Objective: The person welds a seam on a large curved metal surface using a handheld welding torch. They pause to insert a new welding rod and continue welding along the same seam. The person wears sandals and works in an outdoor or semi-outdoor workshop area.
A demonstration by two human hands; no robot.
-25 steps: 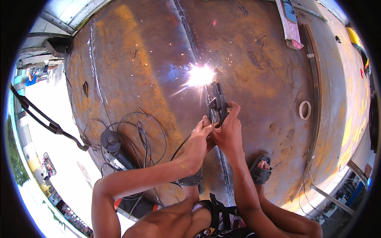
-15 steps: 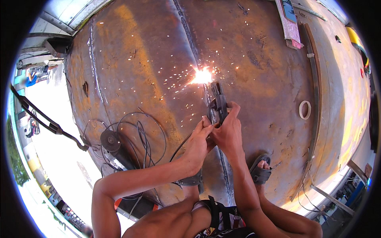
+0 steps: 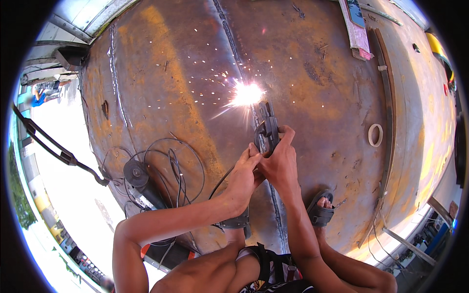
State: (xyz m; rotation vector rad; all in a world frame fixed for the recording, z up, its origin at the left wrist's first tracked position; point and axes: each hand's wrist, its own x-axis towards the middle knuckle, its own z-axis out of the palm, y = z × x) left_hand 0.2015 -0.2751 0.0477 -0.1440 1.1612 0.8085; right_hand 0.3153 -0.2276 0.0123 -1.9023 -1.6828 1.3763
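Observation:
My right hand (image 3: 281, 168) is wrapped around a black welding electrode holder (image 3: 269, 119), its jaws pointing away from me. My left hand (image 3: 240, 181) closes in from the left against the holder's rear end and my right fingers; its fingertips are partly hidden. Just beyond the jaws burns a bright white welding arc (image 3: 248, 94), with sparks flying mostly leftward. The glare hides the electrode. The arc sits on a weld seam (image 3: 229, 41) that runs lengthwise across a rusty steel plate (image 3: 303, 141). A black cable trails from the hands to the left.
An angle grinder (image 3: 141, 181) lies left, among looped black cables (image 3: 181, 168). To the right are a pale ring (image 3: 375, 135) and a long metal strip (image 3: 389, 117). A phone (image 3: 355, 13) rests on a pinkish bar (image 3: 359, 41) at the far right. My sandalled feet flank the seam.
The arc's glare has grown whiter and shifted very slightly left, and the spark spray has changed shape. Both hands and the holder stay nearly in place.

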